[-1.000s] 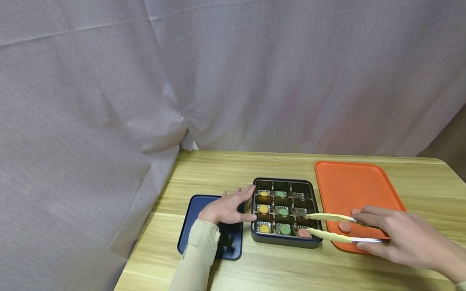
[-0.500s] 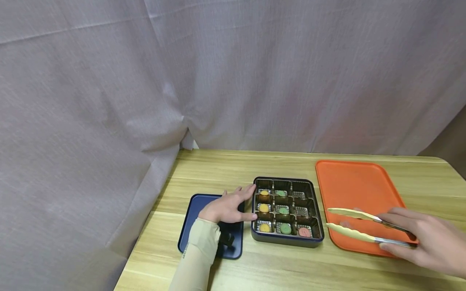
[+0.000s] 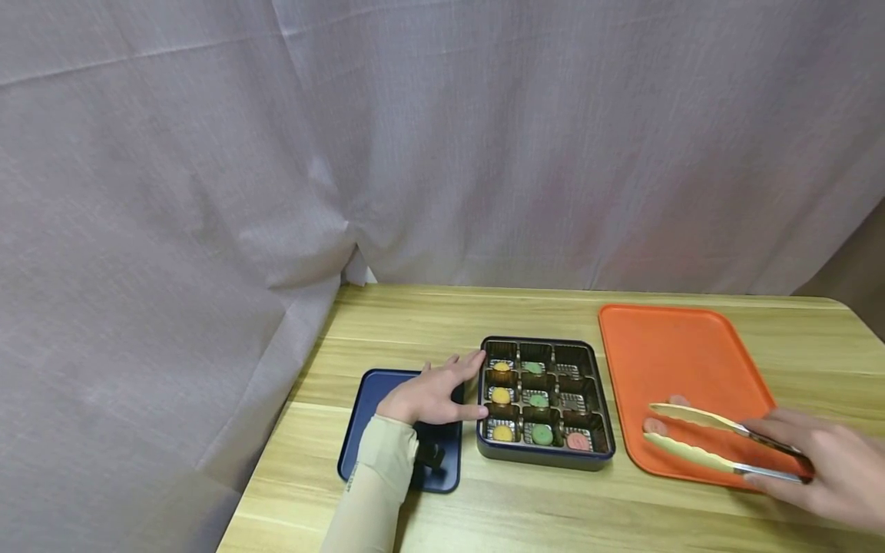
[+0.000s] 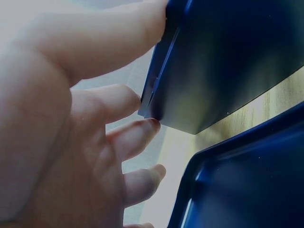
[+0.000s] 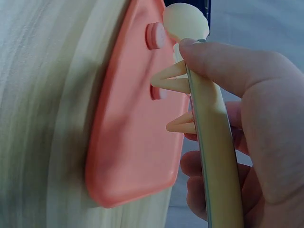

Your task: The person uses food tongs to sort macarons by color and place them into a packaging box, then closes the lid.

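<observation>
My left hand (image 3: 430,393) reaches over a dark blue lid (image 3: 366,430), its spread thumb and fingertips touching the left side of a dark box (image 3: 546,458). Inside the box is a divided insert with three yellow round cookies (image 3: 502,434) in the left column, three green ones (image 3: 542,435) in the middle and a pink one (image 3: 578,442) at front right. My right hand (image 3: 823,461) holds tongs (image 3: 691,453) with pale yellow wavy tips, parted over the orange tray (image 3: 681,346). Close to the tips lie two pink cookies (image 5: 155,36) on the tray.
The box, lid and tray stand on a wooden table (image 3: 429,322). A grey curtain (image 3: 484,153) hangs behind the table and down its left side. The orange tray lies just right of the box.
My right hand has drawn the tongs rightward from the box's front right compartment to above the tray, leaving the pink cookie in that compartment. My left hand has stayed at the box.
</observation>
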Action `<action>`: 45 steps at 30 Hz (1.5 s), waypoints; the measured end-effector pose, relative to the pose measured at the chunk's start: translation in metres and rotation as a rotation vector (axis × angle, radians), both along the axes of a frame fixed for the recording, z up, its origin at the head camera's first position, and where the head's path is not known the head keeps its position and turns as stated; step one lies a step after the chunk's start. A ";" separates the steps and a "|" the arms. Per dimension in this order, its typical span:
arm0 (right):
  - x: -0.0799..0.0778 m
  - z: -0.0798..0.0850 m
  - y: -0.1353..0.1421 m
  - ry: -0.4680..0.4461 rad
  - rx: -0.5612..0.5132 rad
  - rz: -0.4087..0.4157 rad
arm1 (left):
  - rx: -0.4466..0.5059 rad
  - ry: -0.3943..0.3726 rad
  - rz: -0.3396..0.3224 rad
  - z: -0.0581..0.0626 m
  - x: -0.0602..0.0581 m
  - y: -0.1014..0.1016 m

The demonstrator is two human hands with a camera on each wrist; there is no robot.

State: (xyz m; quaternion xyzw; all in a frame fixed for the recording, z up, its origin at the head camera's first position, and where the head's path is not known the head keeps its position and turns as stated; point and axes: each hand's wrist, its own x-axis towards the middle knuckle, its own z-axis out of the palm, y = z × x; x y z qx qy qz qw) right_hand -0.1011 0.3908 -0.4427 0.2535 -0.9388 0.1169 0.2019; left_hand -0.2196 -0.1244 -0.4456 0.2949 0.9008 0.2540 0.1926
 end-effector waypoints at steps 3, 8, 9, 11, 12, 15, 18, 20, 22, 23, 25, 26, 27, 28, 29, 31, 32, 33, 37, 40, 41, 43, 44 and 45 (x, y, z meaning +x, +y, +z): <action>0.001 -0.005 0.003 -0.008 -0.005 -0.002 | 0.000 0.002 0.000 0.000 0.000 0.000; 0.002 -0.008 0.003 -0.016 0.021 -0.012 | 0.003 0.005 -0.003 0.000 0.000 0.000; 0.002 -0.008 0.004 -0.016 0.025 -0.012 | 0.004 0.004 -0.004 0.000 0.000 0.000; 0.001 -0.009 0.004 -0.013 0.035 -0.008 | 0.004 0.004 -0.004 -0.001 0.000 0.000; 0.001 -0.009 0.004 -0.017 0.038 -0.005 | 0.004 0.003 -0.004 -0.001 0.000 0.000; 0.001 -0.011 0.006 -0.012 0.041 -0.011 | 0.001 0.003 -0.003 -0.001 0.000 0.000; 0.000 -0.014 0.007 -0.019 0.037 -0.009 | 0.000 0.002 -0.001 -0.002 -0.001 0.000; 0.000 -0.015 0.007 -0.020 0.041 -0.012 | 0.001 0.001 -0.001 -0.002 -0.001 0.000; 0.000 -0.015 0.007 -0.027 0.052 -0.019 | 0.004 -0.001 -0.002 -0.002 0.000 0.000; 0.000 -0.014 0.006 -0.031 0.061 -0.025 | 0.005 -0.002 -0.002 -0.002 0.000 0.000; 0.001 -0.014 0.006 -0.042 0.074 -0.037 | 0.005 -0.001 -0.001 -0.003 0.000 -0.001; 0.001 -0.013 0.006 -0.048 0.077 -0.041 | 0.005 0.000 0.000 -0.003 0.000 -0.001; 0.001 -0.013 0.005 -0.054 0.080 -0.047 | 0.005 0.001 -0.001 -0.002 0.000 -0.001; 0.001 -0.013 0.005 -0.058 0.083 -0.049 | 0.004 0.003 -0.001 -0.002 0.000 -0.001; 0.001 -0.013 0.005 -0.060 0.085 -0.051 | 0.003 0.004 -0.001 -0.002 0.000 -0.001; 0.002 -0.012 0.005 -0.063 0.084 -0.052 | 0.003 0.005 -0.002 -0.002 0.000 -0.001; 0.002 -0.012 0.005 -0.064 0.086 -0.054 | 0.003 0.005 -0.003 -0.002 0.000 -0.001; 0.002 -0.012 0.005 -0.068 0.090 -0.057 | 0.001 0.006 -0.006 -0.001 0.000 -0.001; 0.002 -0.009 0.003 -0.091 0.101 -0.077 | -0.004 0.008 -0.008 -0.001 -0.001 -0.001; 0.001 -0.006 0.002 -0.089 0.087 -0.074 | -0.006 0.007 -0.005 -0.001 -0.001 -0.001; 0.001 -0.006 0.001 -0.081 0.078 -0.072 | -0.005 0.005 -0.005 -0.001 -0.001 0.000; 0.000 -0.004 0.001 -0.076 0.057 -0.059 | -0.004 0.002 -0.005 -0.001 -0.001 0.000; -0.001 -0.003 0.001 -0.068 0.046 -0.049 | -0.005 0.002 -0.005 -0.001 -0.001 0.000; -0.002 -0.001 0.001 -0.058 0.032 -0.037 | -0.005 0.001 -0.006 -0.001 -0.001 0.000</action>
